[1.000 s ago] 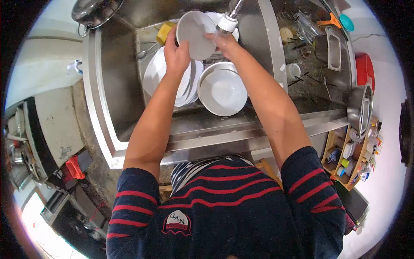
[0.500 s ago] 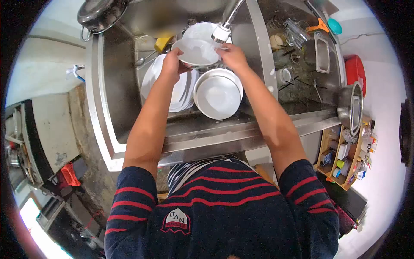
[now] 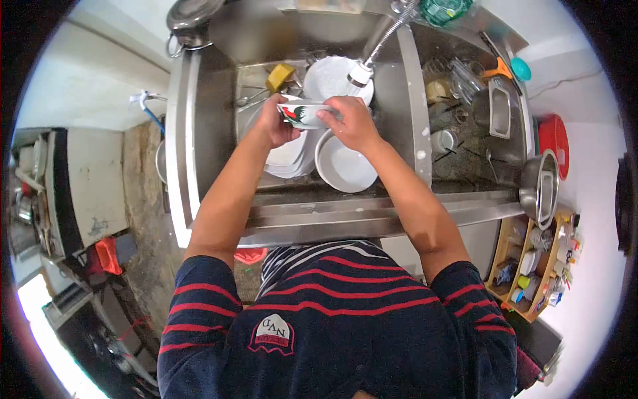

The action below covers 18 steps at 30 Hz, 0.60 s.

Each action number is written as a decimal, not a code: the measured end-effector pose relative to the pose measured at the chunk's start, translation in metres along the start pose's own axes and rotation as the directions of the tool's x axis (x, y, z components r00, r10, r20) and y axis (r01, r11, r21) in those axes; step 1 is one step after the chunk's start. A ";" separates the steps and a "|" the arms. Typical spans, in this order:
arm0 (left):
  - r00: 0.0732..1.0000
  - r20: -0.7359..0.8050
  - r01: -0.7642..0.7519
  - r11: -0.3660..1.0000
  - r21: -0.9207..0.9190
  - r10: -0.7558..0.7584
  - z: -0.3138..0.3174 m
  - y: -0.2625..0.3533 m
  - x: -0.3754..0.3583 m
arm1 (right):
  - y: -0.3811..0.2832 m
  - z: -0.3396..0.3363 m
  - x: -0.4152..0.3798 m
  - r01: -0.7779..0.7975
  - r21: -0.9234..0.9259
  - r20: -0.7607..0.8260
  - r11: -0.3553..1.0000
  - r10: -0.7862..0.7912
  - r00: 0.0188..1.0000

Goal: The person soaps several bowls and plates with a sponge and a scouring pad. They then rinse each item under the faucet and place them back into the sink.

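A white bowl with a red and green rooster pattern [image 3: 306,114] is tilted on its side above the sink, its patterned outside facing me. My left hand [image 3: 274,122] grips its left end and my right hand [image 3: 352,122] pinches its right end. Just beyond it, water runs from the faucet head [image 3: 360,74] over a white dish [image 3: 325,78]. Below my hands a white bowl [image 3: 347,166] rests in the sink. Stacked white plates [image 3: 290,159] lie beside it, partly hidden by my left hand and the held bowl.
A yellow sponge [image 3: 280,77] and spoons lie at the basin's back left. The right basin holds glasses [image 3: 444,141] and a metal tray [image 3: 500,110]. A steel bowl [image 3: 539,189] stands at the right edge, a pot [image 3: 193,21] at the back left.
The held bowl has been turned from showing its white inside to showing its patterned outside. Both hands have shifted closer together. The whole view has shifted as well.
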<state>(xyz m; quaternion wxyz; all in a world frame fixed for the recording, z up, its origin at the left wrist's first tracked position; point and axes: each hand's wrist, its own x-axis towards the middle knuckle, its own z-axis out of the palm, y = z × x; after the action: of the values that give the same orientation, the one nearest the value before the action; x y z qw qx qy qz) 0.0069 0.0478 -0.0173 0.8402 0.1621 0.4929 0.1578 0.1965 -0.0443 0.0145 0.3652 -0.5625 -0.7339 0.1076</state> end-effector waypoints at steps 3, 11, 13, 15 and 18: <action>0.999 -0.012 0.034 0.999 0.015 -0.034 -0.010 -0.005 -0.009 | -0.013 0.002 0.004 -0.217 0.340 0.116 0.915 0.188 0.975; 0.992 0.066 0.103 0.988 0.117 -0.111 -0.036 -0.016 -0.034 | -0.018 0.014 -0.001 -0.468 0.505 0.308 0.725 0.355 0.883; 0.991 0.085 0.096 0.992 0.087 -0.103 -0.037 -0.016 -0.041 | -0.033 0.010 -0.002 -0.345 0.491 0.224 0.800 0.266 0.937; 0.999 0.040 0.023 0.999 -0.026 -0.022 -0.041 -0.017 -0.048 | -0.041 0.008 -0.003 -0.237 0.428 0.159 0.872 0.185 0.970; 0.998 0.042 -0.040 0.996 -0.077 0.043 -0.049 -0.017 -0.051 | -0.033 0.011 -0.004 0.046 0.288 0.115 0.957 -0.082 0.990</action>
<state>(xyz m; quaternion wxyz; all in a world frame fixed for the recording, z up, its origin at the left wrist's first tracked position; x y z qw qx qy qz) -0.0583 0.0168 -0.0077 0.8530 0.1434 0.4644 0.1903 0.1650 -0.0570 0.0241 0.3987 -0.4722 -0.7501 0.2352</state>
